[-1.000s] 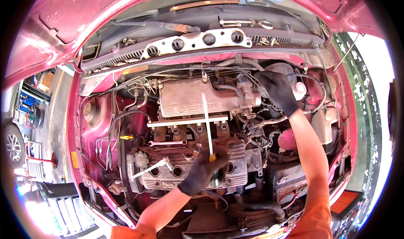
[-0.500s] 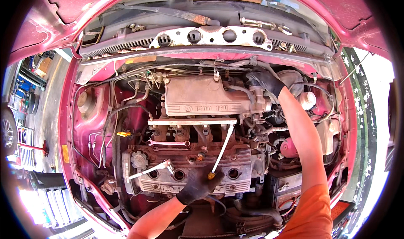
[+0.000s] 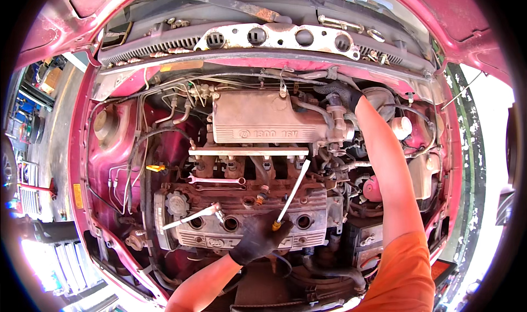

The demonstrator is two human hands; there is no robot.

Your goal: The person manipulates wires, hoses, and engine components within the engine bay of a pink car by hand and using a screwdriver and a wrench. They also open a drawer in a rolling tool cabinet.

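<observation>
My left hand (image 3: 258,236), in a black glove, rests over the valve cover (image 3: 189,236). It is closed around the yellow end of a long pale rod (image 3: 293,191), which slants up and to the right toward the intake runners. My right hand (image 3: 343,95), also gloved, reaches far in behind the hoses beside the throttle body (image 3: 341,130); its fingers are mostly hidden. Left of my left hand, a ratchet (image 3: 192,216) lies across the valve cover. Two wrenches (image 3: 217,180) lie side by side just above the cover, below the intake manifold (image 3: 258,128).
A metal flange plate with large round holes (image 3: 282,39) lies on the cowl, with loose bolts (image 3: 380,57) nearby. The battery (image 3: 369,240) is under my right arm. A white-capped reservoir (image 3: 402,128) stands right of that arm. The red bodywork (image 3: 79,164) borders the engine bay.
My right hand has shifted slightly up and left, farther in behind the hoses. My left hand still grips the rod over the valve cover. The whole view has tilted slightly.
</observation>
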